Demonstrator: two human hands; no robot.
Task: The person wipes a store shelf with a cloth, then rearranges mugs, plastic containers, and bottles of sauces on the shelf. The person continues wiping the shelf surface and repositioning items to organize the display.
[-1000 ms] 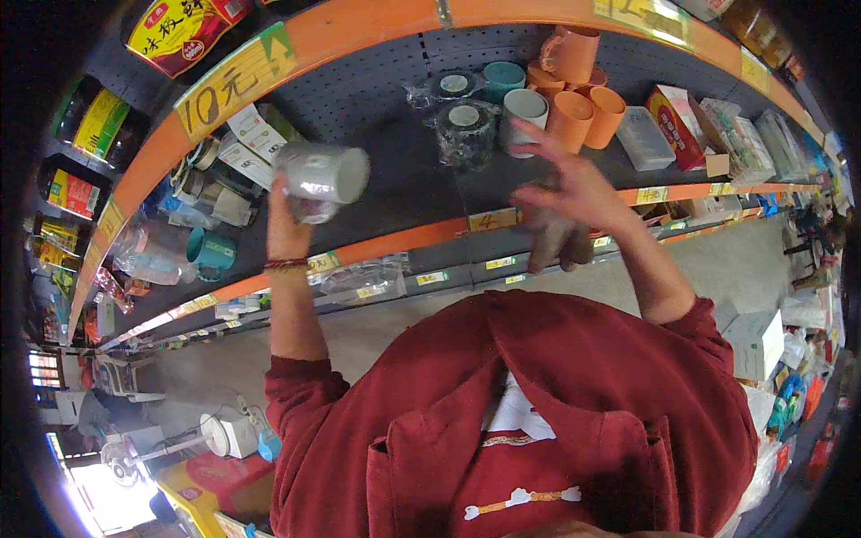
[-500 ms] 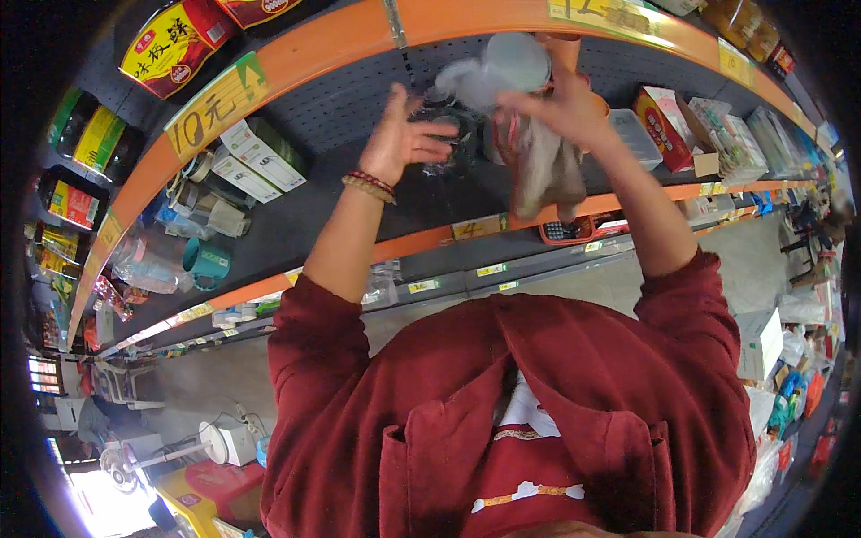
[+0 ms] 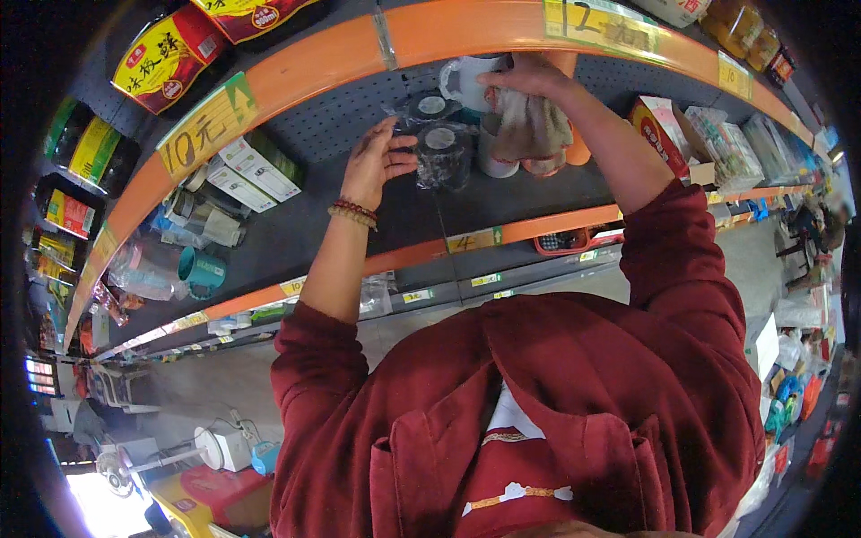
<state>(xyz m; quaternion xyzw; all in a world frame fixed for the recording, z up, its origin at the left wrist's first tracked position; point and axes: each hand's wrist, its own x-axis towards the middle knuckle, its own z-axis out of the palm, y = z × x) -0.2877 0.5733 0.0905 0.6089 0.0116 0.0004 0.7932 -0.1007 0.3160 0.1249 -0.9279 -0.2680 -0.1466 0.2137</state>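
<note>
Right hand (image 3: 535, 76) has its fingers closed on a grey rag (image 3: 529, 125) and sits right against a white mug (image 3: 468, 82); can't tell if it's gripping the mug too; left hand (image 3: 369, 166) is spread and holding nothing, just beside some film-wrapped dark items (image 3: 444, 157); yellow price tags (image 3: 475, 240) with handwritten black figures line the orange shelf edge, bottles (image 3: 170, 58) upper left wear printed red-and-yellow labels; half a second ago the mug was blurry and further right; now its handle points left, long axis looks roughly upright, at the back of the dark shelf (image 3: 484, 199), above a teal mug (image 3: 468, 117).
</note>
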